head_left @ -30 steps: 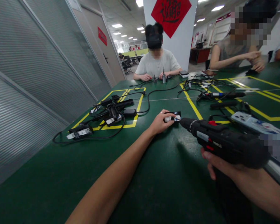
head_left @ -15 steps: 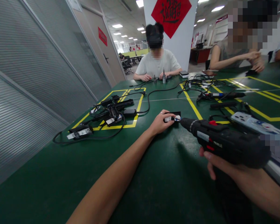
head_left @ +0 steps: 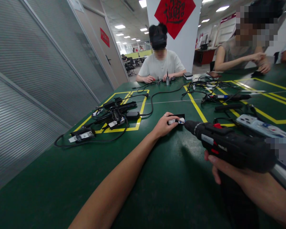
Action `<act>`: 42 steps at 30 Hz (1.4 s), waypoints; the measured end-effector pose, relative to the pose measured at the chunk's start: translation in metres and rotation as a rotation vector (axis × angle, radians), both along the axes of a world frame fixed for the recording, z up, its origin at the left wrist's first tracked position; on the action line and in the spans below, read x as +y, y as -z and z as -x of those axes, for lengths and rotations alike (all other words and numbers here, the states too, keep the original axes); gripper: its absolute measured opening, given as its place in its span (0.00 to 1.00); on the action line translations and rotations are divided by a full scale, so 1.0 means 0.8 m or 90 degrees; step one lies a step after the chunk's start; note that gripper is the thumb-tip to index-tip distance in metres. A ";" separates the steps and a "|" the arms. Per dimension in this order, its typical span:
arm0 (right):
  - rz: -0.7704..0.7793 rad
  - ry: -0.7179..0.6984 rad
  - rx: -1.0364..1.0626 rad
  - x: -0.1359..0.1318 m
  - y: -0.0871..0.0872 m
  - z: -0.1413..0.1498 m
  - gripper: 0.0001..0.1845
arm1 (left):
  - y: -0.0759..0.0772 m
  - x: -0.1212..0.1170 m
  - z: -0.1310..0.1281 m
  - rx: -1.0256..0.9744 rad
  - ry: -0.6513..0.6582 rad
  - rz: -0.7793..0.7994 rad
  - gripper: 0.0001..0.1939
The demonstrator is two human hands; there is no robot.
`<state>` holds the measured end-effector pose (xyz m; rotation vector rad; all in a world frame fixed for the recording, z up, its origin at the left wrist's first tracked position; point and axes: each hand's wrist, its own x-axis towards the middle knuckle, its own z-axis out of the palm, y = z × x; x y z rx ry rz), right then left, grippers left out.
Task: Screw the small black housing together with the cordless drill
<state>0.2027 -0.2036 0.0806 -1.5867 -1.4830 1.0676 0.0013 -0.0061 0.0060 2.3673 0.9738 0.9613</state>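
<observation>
My right hand (head_left: pixel 225 167) is wrapped round the grip of a black cordless drill (head_left: pixel 231 148) with red buttons. The drill points left, and its chuck is right beside a small black part with a white label (head_left: pixel 181 120) on the green table (head_left: pixel 171 178). Whether the bit touches that part is too small to make out. My left hand (head_left: pixel 165 124), a ring on one finger, grips the small part from its left side, thumb at the near edge and fingers over the top.
Black tools with cables (head_left: pixel 116 113) lie inside yellow tape to the left. Further cables and a pen-like tool (head_left: pixel 228 97) spread over the right side. A light-blue case (head_left: pixel 259 124) stands behind the drill. Two people sit across the table; a small grey bottle (head_left: pixel 167 80) stands before one.
Hardly anything differs. Both my hands, the drill and the labelled part keep their places; the person at the right has turned the head slightly.
</observation>
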 end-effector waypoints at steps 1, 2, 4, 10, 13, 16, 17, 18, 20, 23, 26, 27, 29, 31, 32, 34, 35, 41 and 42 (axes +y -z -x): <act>0.018 0.005 0.012 0.000 0.003 -0.002 0.13 | 0.000 0.000 0.000 -0.001 0.000 0.000 0.14; 0.030 0.005 0.019 -0.001 0.006 -0.003 0.14 | 0.000 0.000 0.000 -0.003 0.000 -0.001 0.14; 0.038 0.005 -0.003 -0.001 0.010 -0.006 0.15 | 0.002 0.001 0.000 -0.006 0.000 -0.004 0.14; 0.015 0.005 -0.078 -0.002 0.006 -0.007 0.24 | 0.006 0.005 0.000 -0.009 0.007 -0.012 0.14; -0.009 -0.002 -0.084 -0.002 0.003 -0.005 0.23 | 0.005 0.004 0.000 -0.007 0.004 -0.009 0.14; -0.014 -0.016 -0.079 0.000 0.003 -0.003 0.21 | 0.005 0.004 0.001 -0.011 0.009 -0.010 0.14; -0.014 -0.017 -0.066 0.001 0.003 -0.002 0.21 | 0.004 0.003 0.001 -0.013 0.012 -0.011 0.14; -0.013 -0.015 -0.051 0.002 0.002 -0.001 0.21 | 0.004 0.003 0.001 -0.014 0.013 -0.011 0.14; -0.012 -0.008 -0.035 0.002 0.000 0.000 0.22 | 0.004 0.003 0.001 -0.014 0.013 -0.011 0.14; -0.008 0.006 -0.060 0.000 -0.002 -0.001 0.22 | 0.004 0.003 0.001 -0.011 0.006 -0.004 0.14; -0.005 0.002 -0.086 -0.003 0.001 -0.005 0.23 | 0.003 0.003 0.001 -0.010 0.002 0.000 0.14; -0.004 -0.002 -0.089 -0.004 0.002 -0.007 0.24 | 0.003 0.003 0.001 -0.010 0.002 0.000 0.14; -0.004 -0.002 -0.091 -0.003 0.006 -0.009 0.23 | 0.003 0.003 0.001 -0.011 0.003 -0.002 0.14; 0.000 -0.003 -0.086 -0.001 0.009 -0.010 0.22 | 0.003 0.003 0.001 -0.014 0.007 -0.005 0.14; 0.003 -0.002 -0.083 0.000 0.010 -0.011 0.21 | 0.004 0.004 0.001 -0.016 0.010 -0.007 0.14; 0.008 0.000 -0.073 0.001 0.010 -0.011 0.18 | 0.005 0.005 0.002 -0.021 0.013 -0.010 0.14; 0.010 -0.003 -0.063 0.001 0.010 -0.010 0.17 | 0.006 0.005 0.002 -0.023 0.014 -0.012 0.14; 0.005 -0.003 0.005 -0.002 0.006 -0.006 0.15 | 0.006 0.005 0.001 -0.022 0.016 -0.019 0.14; 0.008 -0.001 0.001 -0.002 0.006 -0.007 0.16 | 0.006 0.004 0.001 -0.022 0.014 -0.020 0.14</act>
